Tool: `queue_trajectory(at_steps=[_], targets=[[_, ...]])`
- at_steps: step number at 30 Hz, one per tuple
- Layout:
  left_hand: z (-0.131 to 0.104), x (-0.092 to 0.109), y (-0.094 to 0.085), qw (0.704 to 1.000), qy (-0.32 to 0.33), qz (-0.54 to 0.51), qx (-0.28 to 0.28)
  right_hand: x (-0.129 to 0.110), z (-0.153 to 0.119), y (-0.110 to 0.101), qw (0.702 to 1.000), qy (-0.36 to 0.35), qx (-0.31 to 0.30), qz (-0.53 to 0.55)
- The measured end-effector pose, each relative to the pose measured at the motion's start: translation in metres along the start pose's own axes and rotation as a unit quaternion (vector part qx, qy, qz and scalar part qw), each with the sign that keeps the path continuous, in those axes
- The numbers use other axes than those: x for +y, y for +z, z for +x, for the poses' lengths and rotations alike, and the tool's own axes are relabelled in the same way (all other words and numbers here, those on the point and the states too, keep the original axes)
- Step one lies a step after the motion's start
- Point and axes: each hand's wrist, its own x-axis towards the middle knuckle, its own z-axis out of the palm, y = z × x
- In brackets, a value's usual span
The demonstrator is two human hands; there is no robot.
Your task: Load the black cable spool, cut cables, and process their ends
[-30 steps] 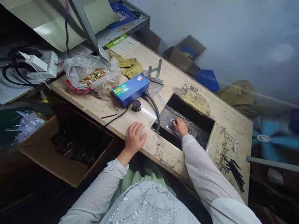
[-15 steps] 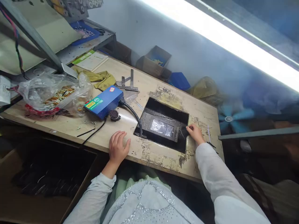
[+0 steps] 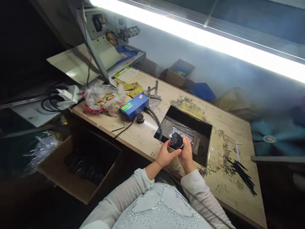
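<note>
A tight bundle of thin black rods (image 3: 175, 140), bound with a pale band, is held between my two hands, its speckled end facing up and left. My left hand (image 3: 165, 155) closes round the bundle's near left side. On the other side my right hand (image 3: 187, 154) grips it near the band. The bundle hangs over the near part of a dark rectangular recess (image 3: 207, 149) cut in the wooden table. Down in the recess a metal frame with a shiny panel (image 3: 173, 129) is partly hidden by my hands.
Loose black rods (image 3: 244, 176) lie at the table's right. Left of the recess are a blue box (image 3: 135, 106) with a black hose (image 3: 156, 117), a small round holder of dark rods (image 3: 140, 118) and a plastic bag (image 3: 105, 98). A cardboard box (image 3: 64, 178) stands below; a fan (image 3: 269, 139) is at right.
My left hand has left the tabletop and my right hand the recess's right edge. Both have come together round the black bundle. The view has swung, showing more of the left side.
</note>
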Motion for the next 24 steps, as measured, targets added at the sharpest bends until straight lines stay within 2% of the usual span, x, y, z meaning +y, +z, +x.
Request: queue_trajectory(at_steps=[2,5,10,14,17,19,21,22,24], targets=[[-0.001,0.007,0.015,0.992,-0.037,-0.119,0.015,0.005,-0.018,0.015,0.999,-0.008,-0.014,0.032],[-0.006,0.019,0.022,0.978,-0.049,-0.195,0.055,0.010,-0.034,0.023,0.998,-0.009,-0.025,0.049],[-0.013,0.028,0.020,0.979,-0.041,-0.190,0.056,0.014,-0.041,0.021,0.997,-0.018,-0.014,0.067],[-0.009,0.023,0.025,0.978,-0.050,-0.196,0.046,0.016,-0.041,0.019,0.998,-0.026,-0.002,0.056],[-0.004,0.014,0.025,0.978,-0.070,-0.196,0.012,0.017,-0.032,0.010,0.999,0.001,0.016,0.049],[-0.002,0.007,0.015,0.988,-0.059,-0.144,-0.009,0.015,-0.016,-0.005,0.999,0.019,0.041,0.017],[0.000,-0.001,-0.005,1.000,0.002,-0.023,0.006,0.013,0.009,-0.028,0.995,0.004,0.068,-0.068],[0.001,-0.004,-0.018,0.997,0.053,0.058,0.029,0.013,0.023,-0.041,0.988,-0.022,0.076,-0.133],[0.002,-0.011,-0.048,0.958,0.161,0.221,0.081,0.013,0.052,-0.069,0.948,-0.095,0.082,-0.294]])
